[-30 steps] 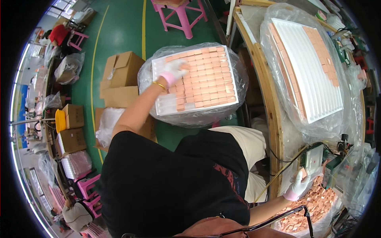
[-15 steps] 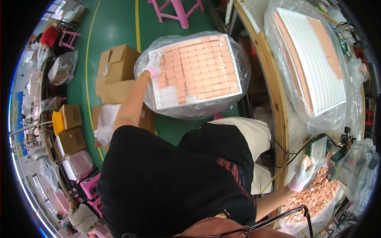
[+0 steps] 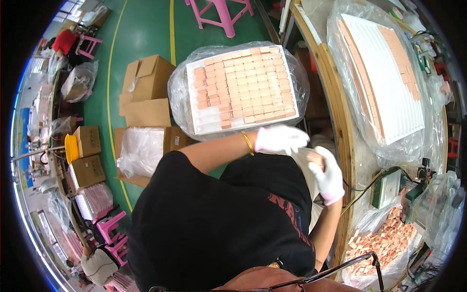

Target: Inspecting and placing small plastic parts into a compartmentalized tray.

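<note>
Both my hands wear white gloves and have come close together in front of my waist. My right hand [image 3: 328, 176] pinches a small copper-coloured block [image 3: 315, 159] between thumb and fingers. Just left of it, my left hand [image 3: 281, 139] reaches across with fingers stretched out, somewhat blurred, and I see nothing in it. Beyond my hands is a white ribbed tray [image 3: 206, 125] in clear plastic, with rows of copper-coloured blocks [image 3: 248, 82] covering most of it. Its near left corner shows bare white ribs.
On the wooden-edged bench at right lies another white tray [image 3: 389, 92] partly lined with blocks. Nearer me are a small green-edged device [image 3: 387, 189] with cables and a heap of loose blocks [image 3: 384, 241]. Cardboard boxes [image 3: 153, 80] and a pink stool [image 3: 221, 14] stand on the green floor.
My left hand has left the tray's left side and swung right and nearer. My right hand has moved left from the device beside the loose heap, carrying a block.
</note>
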### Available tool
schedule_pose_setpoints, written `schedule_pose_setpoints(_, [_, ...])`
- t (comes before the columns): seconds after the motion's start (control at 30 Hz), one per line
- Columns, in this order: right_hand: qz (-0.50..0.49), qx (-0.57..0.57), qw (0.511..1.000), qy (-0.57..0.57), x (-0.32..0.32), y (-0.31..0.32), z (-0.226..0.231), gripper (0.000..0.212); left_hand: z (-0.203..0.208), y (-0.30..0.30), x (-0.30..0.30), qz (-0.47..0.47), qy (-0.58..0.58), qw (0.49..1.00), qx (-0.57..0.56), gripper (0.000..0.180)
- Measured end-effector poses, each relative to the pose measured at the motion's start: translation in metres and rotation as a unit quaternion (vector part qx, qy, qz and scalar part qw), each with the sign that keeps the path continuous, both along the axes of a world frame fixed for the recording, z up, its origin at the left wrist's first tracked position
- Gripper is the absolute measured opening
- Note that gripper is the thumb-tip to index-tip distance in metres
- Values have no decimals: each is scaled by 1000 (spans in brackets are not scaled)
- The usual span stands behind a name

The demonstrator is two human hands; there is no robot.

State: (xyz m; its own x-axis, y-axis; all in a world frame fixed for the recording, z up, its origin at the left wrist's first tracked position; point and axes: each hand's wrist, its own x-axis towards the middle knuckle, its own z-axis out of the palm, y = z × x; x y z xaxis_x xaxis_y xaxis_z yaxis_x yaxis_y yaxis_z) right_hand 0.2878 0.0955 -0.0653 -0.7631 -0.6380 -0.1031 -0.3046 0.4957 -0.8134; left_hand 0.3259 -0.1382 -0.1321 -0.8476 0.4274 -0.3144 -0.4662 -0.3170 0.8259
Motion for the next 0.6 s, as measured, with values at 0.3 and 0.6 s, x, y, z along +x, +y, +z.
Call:
schedule_pose_setpoints(0.3, [125,64,986,85,1,-69,-13,42,9,-36,10,-82,47,984,-151,36])
schedule_pose_setpoints(0.6, [170,87,968,162,-13,-121,-28,45,7,-83,24,29,-64,992,-103,31])
